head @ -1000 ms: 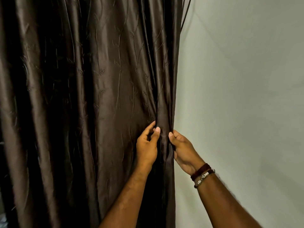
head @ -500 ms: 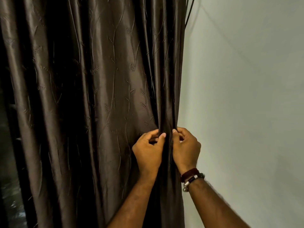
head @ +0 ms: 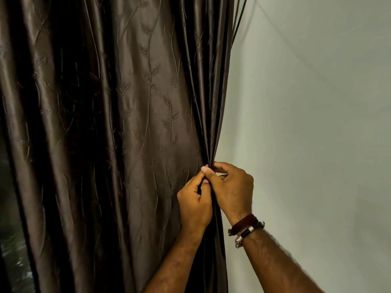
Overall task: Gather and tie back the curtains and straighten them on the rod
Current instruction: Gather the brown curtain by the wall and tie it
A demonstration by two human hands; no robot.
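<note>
At the left edge of the curtain (head: 131,134) a dim strip of glass (head: 10,208) shows through, and from there the dark brown cloth with its stitched leaf pattern hangs in broad, loose folds across most of your view; the rod is out of sight above. Toward the curtain's right edge the folds tighten into narrow pleats that run down to one point, and that point is where you have both hands.

Your left hand (head: 195,206) is clamped on the pleats, thumb and fingers pinching the cloth from the left. Your right hand (head: 232,191), with bracelets (head: 246,228) on its wrist, grips the same bunch from the right, fingers curled round it. The two hands are pressed together, knuckle against knuckle.

A second ago they were apart, each holding its own fold with cloth showing between them, and the right hand lay flatter along the edge. Half a second ago they had closed in but not yet met. Now the gap is gone and more pleats fan out above your grip, so I judge the gathering has begun but only at this edge. The wide left part hangs ungathered, and no tie is in sight.

To the right stands the pale wall (head: 317,123).
</note>
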